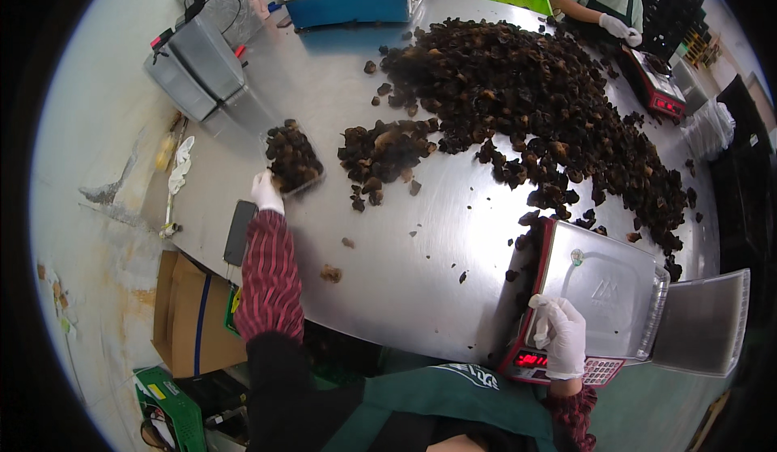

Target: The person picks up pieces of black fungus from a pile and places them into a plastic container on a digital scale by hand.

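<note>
At the left of the table, my left hand, in a white glove, is closed on the near corner of a clear plastic tray. Dark, curled pieces that look like dried black fungus fill that tray. My right hand, also gloved, is over the near left edge of a red weighing scale with a bare metal pan. Its fingers are closed on a crumpled white cloth. Part of the lit display and keypad is hidden by this hand.
A large heap of the dark pieces covers the far right, with a smaller pile nearer. Stacked clear trays stand beside the scale. A phone-like dark slab lies at the left edge. Across the table, a gloved co-worker is near another scale.
</note>
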`<state>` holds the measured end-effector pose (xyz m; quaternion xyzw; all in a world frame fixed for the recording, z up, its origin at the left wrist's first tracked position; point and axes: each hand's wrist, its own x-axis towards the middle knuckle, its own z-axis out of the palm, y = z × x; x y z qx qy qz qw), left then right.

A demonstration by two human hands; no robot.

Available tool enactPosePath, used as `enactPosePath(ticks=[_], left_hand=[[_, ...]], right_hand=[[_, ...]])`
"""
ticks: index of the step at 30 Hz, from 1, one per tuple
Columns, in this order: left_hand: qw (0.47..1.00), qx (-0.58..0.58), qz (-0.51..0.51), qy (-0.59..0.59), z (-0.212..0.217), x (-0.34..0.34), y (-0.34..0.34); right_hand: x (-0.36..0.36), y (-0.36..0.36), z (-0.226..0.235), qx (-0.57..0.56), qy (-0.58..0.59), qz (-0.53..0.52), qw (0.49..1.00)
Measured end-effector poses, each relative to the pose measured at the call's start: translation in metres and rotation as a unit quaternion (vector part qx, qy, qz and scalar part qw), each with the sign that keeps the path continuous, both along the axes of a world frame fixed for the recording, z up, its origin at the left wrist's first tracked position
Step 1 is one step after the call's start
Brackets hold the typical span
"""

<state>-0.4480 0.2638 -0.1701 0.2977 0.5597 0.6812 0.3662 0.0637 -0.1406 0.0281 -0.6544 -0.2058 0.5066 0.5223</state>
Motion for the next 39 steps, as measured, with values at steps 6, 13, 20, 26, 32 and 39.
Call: enactPosePath(ticks=[6,13,20,26,32,39], left_hand=[[0.997,-0.011,0.067,-0.033,0.016,0.059,0.089],[0.73,0.053,-0.251,0.634,0.046,0.193,0.061],[0.608,0.071,-0.358,0.705,0.1,0.276,-0.065],[0.538,0.149,-0.435,0.706,0.076,0.264,-0.213],[0.602,0.233,-0.445,0.621,0.1,0.249,-0.239],[0.68,0.088,-0.224,0.693,0.087,0.239,-0.102]], right_hand=[[0.01,0.002,0.006,-0.018,-0.014,-0.067,0.997],[0.033,-0.005,0.001,0.03,-0.03,-0.084,0.996],[0.063,-0.031,0.017,0.061,-0.171,-0.14,0.973],[0.18,-0.096,-0.026,0.007,-0.346,-0.301,0.889],[0.31,-0.198,-0.125,-0.23,-0.63,-0.201,0.714],[0.306,-0.202,-0.179,-0.209,-0.52,-0.219,0.798]])
